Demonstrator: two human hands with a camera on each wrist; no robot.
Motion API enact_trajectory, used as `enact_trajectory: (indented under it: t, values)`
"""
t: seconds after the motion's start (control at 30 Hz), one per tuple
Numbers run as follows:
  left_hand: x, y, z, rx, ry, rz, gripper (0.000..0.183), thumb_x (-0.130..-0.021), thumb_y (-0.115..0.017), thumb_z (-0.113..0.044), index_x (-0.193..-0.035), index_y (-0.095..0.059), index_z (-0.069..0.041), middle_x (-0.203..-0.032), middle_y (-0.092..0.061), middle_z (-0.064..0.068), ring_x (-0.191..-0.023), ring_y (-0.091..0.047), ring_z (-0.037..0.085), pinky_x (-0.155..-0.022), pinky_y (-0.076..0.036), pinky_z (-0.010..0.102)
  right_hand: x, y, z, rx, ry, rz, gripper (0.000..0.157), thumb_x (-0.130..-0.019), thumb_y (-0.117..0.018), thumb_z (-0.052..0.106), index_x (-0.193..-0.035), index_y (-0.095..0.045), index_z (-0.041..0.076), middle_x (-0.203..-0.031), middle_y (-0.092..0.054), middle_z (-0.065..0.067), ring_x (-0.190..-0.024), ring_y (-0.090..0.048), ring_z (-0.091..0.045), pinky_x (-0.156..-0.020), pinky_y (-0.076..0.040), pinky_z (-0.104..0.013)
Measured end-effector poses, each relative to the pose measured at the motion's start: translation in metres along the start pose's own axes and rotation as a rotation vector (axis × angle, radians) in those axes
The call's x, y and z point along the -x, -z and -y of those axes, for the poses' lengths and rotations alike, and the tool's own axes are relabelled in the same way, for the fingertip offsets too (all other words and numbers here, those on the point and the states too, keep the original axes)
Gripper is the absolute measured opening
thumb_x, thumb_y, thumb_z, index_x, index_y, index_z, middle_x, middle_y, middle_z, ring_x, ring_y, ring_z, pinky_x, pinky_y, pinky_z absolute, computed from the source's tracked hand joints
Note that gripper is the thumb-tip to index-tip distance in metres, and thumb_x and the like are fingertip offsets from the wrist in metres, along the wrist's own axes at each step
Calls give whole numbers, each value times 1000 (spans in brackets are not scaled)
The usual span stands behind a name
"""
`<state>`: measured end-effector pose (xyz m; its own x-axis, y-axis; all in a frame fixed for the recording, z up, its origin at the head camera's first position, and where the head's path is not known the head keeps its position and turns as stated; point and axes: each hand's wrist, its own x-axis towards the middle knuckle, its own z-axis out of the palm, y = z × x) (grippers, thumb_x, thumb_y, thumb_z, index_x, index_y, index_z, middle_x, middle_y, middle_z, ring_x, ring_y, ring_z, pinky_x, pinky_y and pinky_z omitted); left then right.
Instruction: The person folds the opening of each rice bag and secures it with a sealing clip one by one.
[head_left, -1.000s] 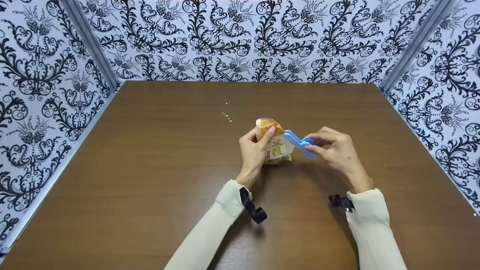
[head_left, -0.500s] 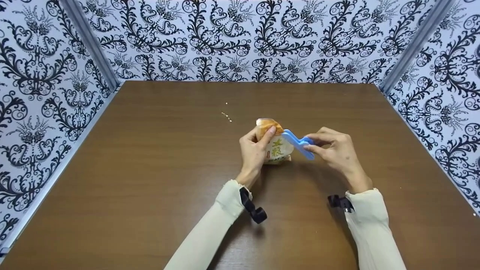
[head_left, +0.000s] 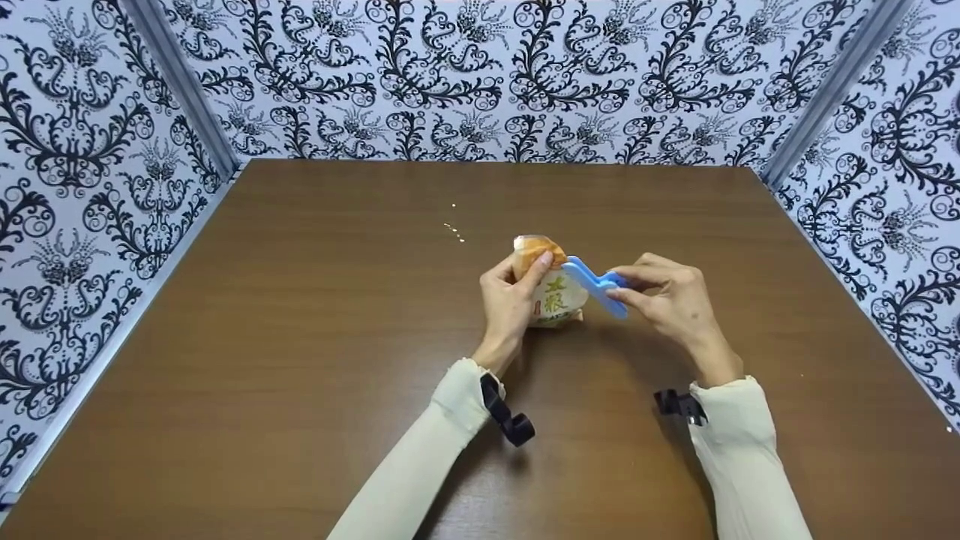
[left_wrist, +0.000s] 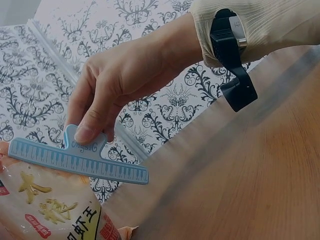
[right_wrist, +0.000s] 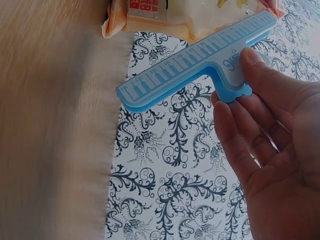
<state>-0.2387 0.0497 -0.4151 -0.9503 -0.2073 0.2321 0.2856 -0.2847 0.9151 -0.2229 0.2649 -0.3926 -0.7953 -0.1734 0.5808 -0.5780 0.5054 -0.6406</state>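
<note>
My left hand grips the folded orange top of a printed snack bag, thumb on the near side. The bag stands tilted over the table, white with gold characters. My right hand pinches the handle of a light blue bag clip between thumb and fingers. Piano keys and numbers are printed along the clip in the right wrist view. In the left wrist view, the clip lies across the upper edge of the bag, with the right hand above it.
A brown wooden table spreads out beneath both hands. Several pale crumbs lie on it beyond the bag. Patterned black-and-white walls enclose the back and sides. Each wrist wears a black strapped camera.
The right hand has shifted very slightly left with the clip, towards the bag. The left hand keeps its hold on the bag, practically unmoved.
</note>
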Motion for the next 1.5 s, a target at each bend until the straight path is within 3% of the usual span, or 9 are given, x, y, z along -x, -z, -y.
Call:
enact_trajectory:
  t: [0.5, 0.93, 1.5]
  values:
    - [0, 1, 0, 3, 5, 4, 19, -90, -80, -10, -100, -77, 6, -84, -77, 6, -74, -68, 10, -69, -56, 26, 0, -1, 1, 20, -9, -3, 20, -78, -89, 3, -98, -84, 6, -76, -69, -6, -71, -64, 0, -65, -57, -13]
    - [0, 0, 0, 17, -7, 7, 18, -90, -80, -9, -96, -76, 8, -80, -75, -1, -74, -67, 16, -67, -54, 26, 0, -2, 0, -17, -4, -18, 22, -76, -90, -2, -96, -84, 5, -75, -70, -7, -70, -65, -2, -64, -56, -12]
    - [0, 0, 0, 32, -1, 7, 17, -90, -80, -8, -96, -75, 8, -80, -75, -3, -73, -66, 11, -67, -53, 24, 1, -3, 3, -22, -10, -29, 21, -77, -89, 1, -97, -84, 7, -75, -69, -5, -69, -62, -3, -64, -55, -11]
